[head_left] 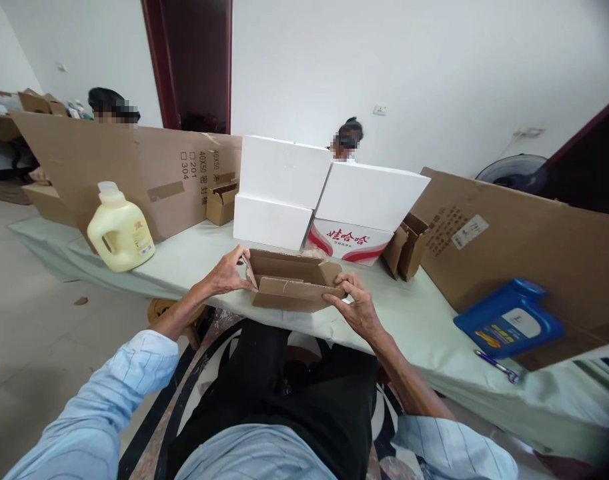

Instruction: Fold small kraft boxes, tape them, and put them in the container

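A small brown cardboard box (289,293) with its top open rests at the front edge of the cloth-covered table, straight ahead of me. My left hand (230,272) pinches its left end, thumb at the front corner and fingers on the flap. At the opposite end, my right hand (353,301) grips the right flap and corner between thumb and fingers. The box's inside shows bare cardboard, though part of its floor is hidden by the front wall. Just behind it stand stacked white boxes, one of them a white carton with red print (351,241).
A yellow jug (121,230) stands left; a blue bottle (509,320) and a purple pen (495,365) lie right. Large cardboard panels (169,180) flank the table. Small brown boxes (221,203) stand near the white stack. Two people sit behind the panels and boxes.
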`<state>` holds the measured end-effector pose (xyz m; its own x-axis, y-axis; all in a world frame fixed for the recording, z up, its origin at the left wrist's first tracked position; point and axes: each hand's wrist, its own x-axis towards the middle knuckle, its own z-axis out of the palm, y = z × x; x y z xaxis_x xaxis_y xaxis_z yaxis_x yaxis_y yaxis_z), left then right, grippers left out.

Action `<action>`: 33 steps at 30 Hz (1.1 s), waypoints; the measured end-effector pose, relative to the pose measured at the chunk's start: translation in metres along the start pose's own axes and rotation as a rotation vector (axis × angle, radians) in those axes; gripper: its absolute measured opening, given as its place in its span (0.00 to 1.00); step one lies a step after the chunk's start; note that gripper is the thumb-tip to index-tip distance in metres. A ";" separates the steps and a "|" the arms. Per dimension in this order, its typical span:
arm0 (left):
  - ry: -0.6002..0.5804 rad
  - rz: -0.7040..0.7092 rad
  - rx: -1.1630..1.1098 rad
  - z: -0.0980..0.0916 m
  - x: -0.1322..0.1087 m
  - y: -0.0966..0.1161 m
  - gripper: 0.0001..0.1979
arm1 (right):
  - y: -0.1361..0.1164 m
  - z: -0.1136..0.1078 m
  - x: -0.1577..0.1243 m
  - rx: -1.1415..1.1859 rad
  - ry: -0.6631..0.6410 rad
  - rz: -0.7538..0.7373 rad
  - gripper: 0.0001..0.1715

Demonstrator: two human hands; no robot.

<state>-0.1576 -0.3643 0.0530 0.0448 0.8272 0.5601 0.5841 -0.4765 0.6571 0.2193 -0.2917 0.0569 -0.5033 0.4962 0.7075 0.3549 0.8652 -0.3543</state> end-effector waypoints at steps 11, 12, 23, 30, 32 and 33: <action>0.204 -0.154 -0.224 0.012 0.019 -0.010 0.41 | 0.013 0.020 0.009 0.319 0.201 0.334 0.22; 0.202 -0.159 -0.229 0.012 0.021 -0.011 0.42 | 0.014 0.021 0.010 0.365 0.193 0.354 0.22; 0.177 -0.140 -0.267 0.013 0.025 -0.009 0.43 | 0.022 0.025 0.009 0.534 0.179 0.479 0.52; 0.164 -0.180 -0.278 0.015 0.034 -0.015 0.44 | 0.037 0.031 0.026 0.675 -0.046 0.679 0.42; 0.197 -0.213 -0.288 0.018 0.038 -0.017 0.49 | 0.043 0.038 0.029 0.688 0.007 0.707 0.40; 0.212 -0.229 -0.296 0.019 0.040 -0.018 0.51 | 0.046 0.041 0.030 0.696 0.029 0.729 0.39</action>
<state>-0.1511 -0.3170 0.0535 -0.2443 0.8567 0.4542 0.3003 -0.3786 0.8755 0.1879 -0.2338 0.0364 -0.3244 0.9272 0.1875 0.0250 0.2065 -0.9781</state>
